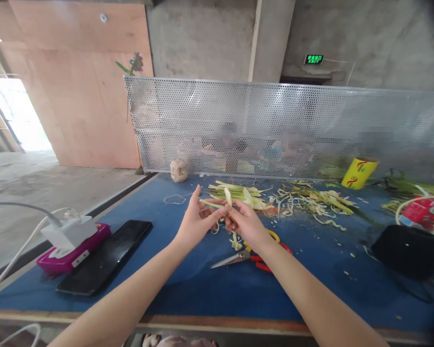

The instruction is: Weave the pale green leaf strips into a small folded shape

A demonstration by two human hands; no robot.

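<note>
Both hands meet over the middle of the blue table. My left hand pinches a thin pale-green plant strip between thumb and fingers. Closed around its other end is my right hand, where a whitish leaf-like piece stands up from the fingertips. The exact grip is partly hidden by the fingers. Below my right hand lie scissors, blades to the left, the red and yellow handles partly under my right forearm. Behind the hands rests a pile of pale-green stalks.
Plant scraps and fibres litter the table. A black phone and purple power strip lie left; a ball of twine, yellow roll and black object stand about. People sit behind the perforated metal screen.
</note>
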